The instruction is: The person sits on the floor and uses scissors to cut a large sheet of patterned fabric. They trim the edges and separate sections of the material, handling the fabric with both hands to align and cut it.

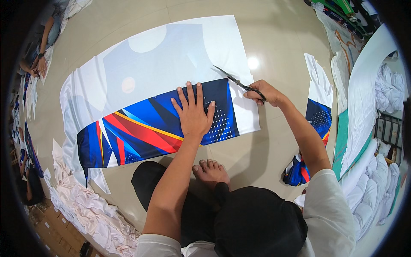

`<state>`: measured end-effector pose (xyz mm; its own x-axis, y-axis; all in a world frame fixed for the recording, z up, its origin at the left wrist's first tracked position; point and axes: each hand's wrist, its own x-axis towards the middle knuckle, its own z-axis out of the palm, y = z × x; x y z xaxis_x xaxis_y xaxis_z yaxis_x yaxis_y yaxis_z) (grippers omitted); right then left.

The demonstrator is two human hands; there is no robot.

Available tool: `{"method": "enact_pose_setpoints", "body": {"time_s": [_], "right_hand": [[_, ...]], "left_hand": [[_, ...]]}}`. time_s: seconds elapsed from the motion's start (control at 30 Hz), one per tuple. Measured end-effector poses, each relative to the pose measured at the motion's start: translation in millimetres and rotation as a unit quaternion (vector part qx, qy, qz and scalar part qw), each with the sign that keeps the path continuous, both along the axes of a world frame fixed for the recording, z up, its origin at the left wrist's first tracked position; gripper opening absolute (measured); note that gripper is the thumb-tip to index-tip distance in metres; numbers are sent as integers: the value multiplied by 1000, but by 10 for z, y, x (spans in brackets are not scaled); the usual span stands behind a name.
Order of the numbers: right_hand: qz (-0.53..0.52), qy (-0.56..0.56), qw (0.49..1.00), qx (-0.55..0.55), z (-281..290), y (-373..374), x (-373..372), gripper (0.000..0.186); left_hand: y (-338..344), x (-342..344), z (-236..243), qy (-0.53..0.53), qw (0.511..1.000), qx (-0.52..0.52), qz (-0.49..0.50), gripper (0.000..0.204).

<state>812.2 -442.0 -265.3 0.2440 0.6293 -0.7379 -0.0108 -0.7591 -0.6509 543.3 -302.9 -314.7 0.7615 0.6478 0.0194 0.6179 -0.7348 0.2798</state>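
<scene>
At the far left, a co-worker's hand (42, 67) rests on white cloth, a dark band at the wrist; lower down lie brown cardboard boxes (53, 233) and, beside them, a long crumpled heap of pale cloth (87, 205). Rightward from there, a large pale fabric sheet (150, 64) with faint rounded shapes is spread on the glossy beige floor (282, 47), and along its near side runs a printed panel (156, 126) in blue, navy, red and white with a dotted patch. The left hand (196, 118) presses flat on this panel, fingers spread wide and gripping nothing. Nearer the body is a bare foot (212, 173). The fingers of the right hand (264, 92) are closed round the handles of dark scissors (235, 80), whose blades point away and leftward over the sheet, by the panel's far right corner; whether the blades are parted I cannot tell. Further right lie a white and blue fabric piece (319, 103), a blue and red bundle (295, 171) and piled white cloth (368, 184).
</scene>
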Motion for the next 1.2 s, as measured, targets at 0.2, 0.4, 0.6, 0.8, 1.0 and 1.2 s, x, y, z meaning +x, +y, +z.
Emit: {"method": "enact_pose_setpoints", "body": {"time_s": [0.2, 0.4, 0.6, 0.8, 1.0, 1.2], "right_hand": [[-22, -4, 1000, 6, -20, -20, -120, 30], [-62, 26, 997, 24, -157, -100, -191, 33], [-73, 23, 997, 23, -164, -106, -270, 33], [-89, 24, 995, 24, -130, -102, -346, 31], [-110, 28, 993, 21, -101, -97, -428, 31], [-110, 22, 993, 29, -111, -103, -480, 33]], "left_hand": [[-1, -1, 8, 4, 1000, 0, 0, 76], [-7, 8, 3, 12, 1000, -5, 3, 76], [1, -1, 8, 9, 1000, -3, 2, 76], [-1, 6, 12, 11, 1000, -5, 4, 76], [0, 3, 23, 5, 1000, -4, 2, 76], [-2, 13, 33, -3, 1000, -6, 2, 75]]}}
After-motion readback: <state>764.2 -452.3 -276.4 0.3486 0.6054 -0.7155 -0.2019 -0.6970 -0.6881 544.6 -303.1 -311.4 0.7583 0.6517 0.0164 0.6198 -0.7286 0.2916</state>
